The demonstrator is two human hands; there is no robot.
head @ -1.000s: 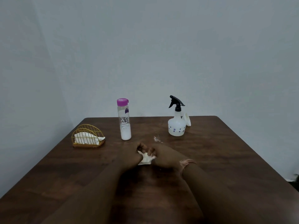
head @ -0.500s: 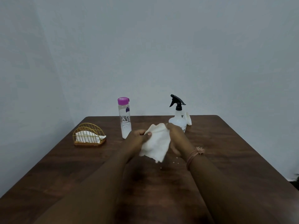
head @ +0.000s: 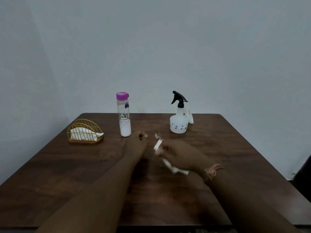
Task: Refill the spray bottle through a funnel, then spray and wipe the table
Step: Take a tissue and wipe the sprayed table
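Far left on our dark wooden worktop [head: 67, 174] we see a gold wire holder [head: 84, 132] with white napkins tucked inside, and just right of it a tall clear bottle [head: 124, 115] with a purple cap, white at the bottom. Over on the right stands the spray bottle [head: 178, 121], upright, black trigger head on, pale body dotted with small flowers, a white funnel [head: 190, 117] leaning just behind it. Between the bottles lies a small whitish smear [head: 157, 135] on the wood. Our left hand [head: 137, 142] sits near the tall bottle, fingers curled into a loose fist, nothing in its grip. Our right hand [head: 180, 157] clutches a crumpled white tissue [head: 175, 169], low over the worktop's middle, blurred, with tissue poking out at both ends of its grip
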